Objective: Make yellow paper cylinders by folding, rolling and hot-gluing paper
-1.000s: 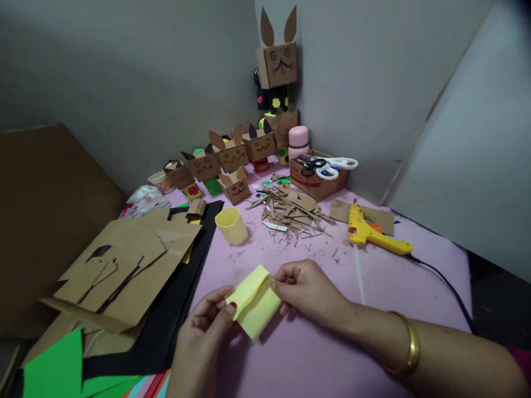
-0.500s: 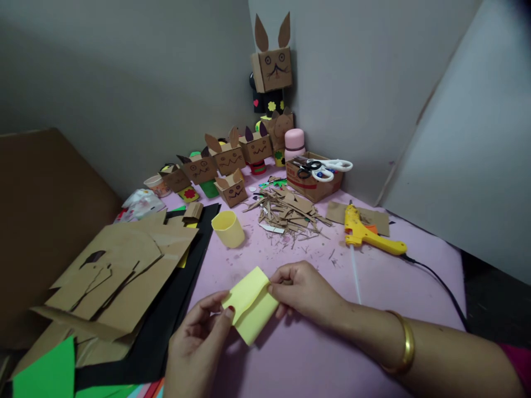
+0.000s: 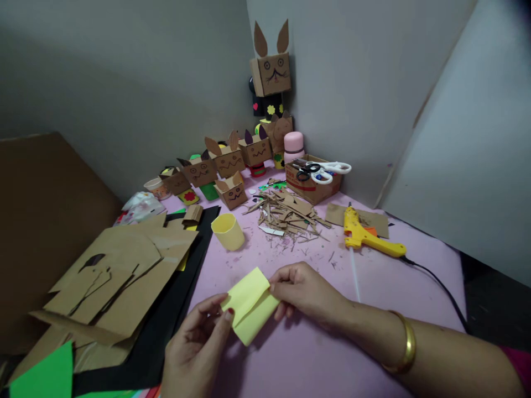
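Note:
A folded piece of yellow paper (image 3: 254, 309), its flaps overlapping along a slanting seam, is held between both hands above the pink tabletop. My left hand (image 3: 201, 337) pinches its left end, thumb on top near the seam. At the upper right corner, my right hand (image 3: 305, 293) grips the paper with thumb and fingers; some fingertips are hidden behind it. Beyond the hands stands a yellow paper ring (image 3: 228, 235), open at the top. To the right, a yellow glue gun (image 3: 367, 235) lies on a cardboard piece, with a clear glue stick showing at its rear.
Cardboard sheets (image 3: 120, 282) and black sheets (image 3: 193, 265) lie at left, a green sheet (image 3: 43, 367) in front. Cardboard scraps (image 3: 290, 213) are heaped mid-table. Scissors (image 3: 327, 171) rest in a box (image 3: 311, 190). Several cardboard animal heads (image 3: 230, 193) and a pink bottle (image 3: 293, 145) stand behind.
Both hands keep their hold on the yellow paper, and its flap lies slightly flatter at the seam. The camera view has shifted slightly.

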A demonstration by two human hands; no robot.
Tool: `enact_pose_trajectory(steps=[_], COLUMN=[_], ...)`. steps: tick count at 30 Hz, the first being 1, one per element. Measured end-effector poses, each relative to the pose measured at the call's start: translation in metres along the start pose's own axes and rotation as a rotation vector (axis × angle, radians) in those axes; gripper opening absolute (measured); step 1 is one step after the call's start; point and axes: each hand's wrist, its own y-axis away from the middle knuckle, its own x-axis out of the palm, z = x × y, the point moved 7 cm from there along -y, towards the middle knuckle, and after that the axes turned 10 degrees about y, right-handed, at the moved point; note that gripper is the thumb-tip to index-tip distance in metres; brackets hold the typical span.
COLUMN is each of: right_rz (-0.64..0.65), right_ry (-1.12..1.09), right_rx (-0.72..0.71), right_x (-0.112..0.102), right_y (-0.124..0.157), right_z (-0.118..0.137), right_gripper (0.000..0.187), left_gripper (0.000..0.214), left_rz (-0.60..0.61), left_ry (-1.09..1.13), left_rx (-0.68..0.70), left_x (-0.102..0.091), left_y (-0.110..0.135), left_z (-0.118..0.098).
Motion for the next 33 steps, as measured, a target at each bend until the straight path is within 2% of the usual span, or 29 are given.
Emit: enact_pose_trajectory(steps=[7, 13, 17, 22, 29, 33], right_rz=[0.008, 0.022, 0.036, 0.008, -0.12, -0.207], right_ry=[0.001, -0.022, -0.027, -0.011, 0.087, 0.261], right_rx=[-0.038, -0.051, -0.054, -0.049, -0.216, -0.439], right_x=[0.001, 0.002, 0.001, 0.0, -0.003, -0.004], right_y=[-0.002, 0.0, 0.003, 0.003, 0.012, 0.026], right_z=[-0.001, 0.004, 0.007, 0.006, 0.018, 0.036], right_gripper=[0.012, 0.031, 0.022, 0.017, 0.021, 0.02], left_gripper=[0.031, 0.029, 0.029, 0.031, 0.035, 0.041], left_rz=[0.026, -0.036, -0.047, -0.028, -0.077, -0.108], left_ry=[-0.022, -0.03, -0.059, -0.035, 0.011, 0.078], left_rx=[0.019, 0.055, 0.074, 0.063, 0.106, 0.108], left_x=[-0.004, 0.001, 0.005, 0.002, -0.001, -0.001], left_y=[-0.002, 0.005, 0.01, 0.008, 0.004, 0.003], left_z=[0.003, -0.004, -0.01, -0.005, -0.006, -0.011])
